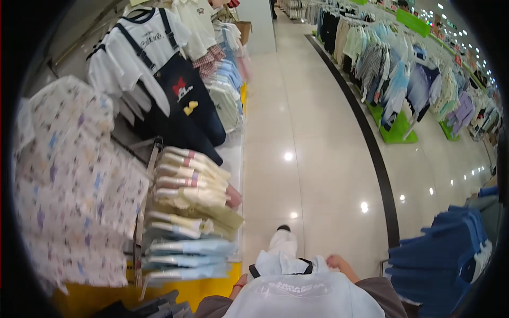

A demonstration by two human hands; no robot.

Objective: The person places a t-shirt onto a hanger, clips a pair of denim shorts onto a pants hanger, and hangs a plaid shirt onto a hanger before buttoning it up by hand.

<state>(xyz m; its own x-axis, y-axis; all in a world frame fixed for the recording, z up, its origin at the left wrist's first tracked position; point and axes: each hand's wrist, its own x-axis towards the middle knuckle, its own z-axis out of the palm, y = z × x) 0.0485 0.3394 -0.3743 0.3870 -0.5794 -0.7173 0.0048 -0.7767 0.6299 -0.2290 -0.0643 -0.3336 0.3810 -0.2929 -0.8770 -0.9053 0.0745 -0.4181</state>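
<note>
My right hand (336, 261) is low in the head view, beside pale cloth (281, 264) in front of my body. Its fingers look curled, and whether they grip the cloth is too small to tell. Only a little of my left hand (242, 281) shows, by the left side of my light printed top (302, 297). A red band circles that wrist, and its fingers are hidden. Below the cloth's far edge, a white trouser leg (282, 244) ends in a dark shoe tip (284, 228). Small children's garments (191, 259) hang on a rack left of my left hand.
A patterned garment (79, 175) and a dark pinafore with a white shirt (180, 85) hang at left. Blue garments (440, 254) stand close on the right. A tiled aisle (265, 122) with a black stripe (366, 132) runs ahead, past racks on green bases (392, 132).
</note>
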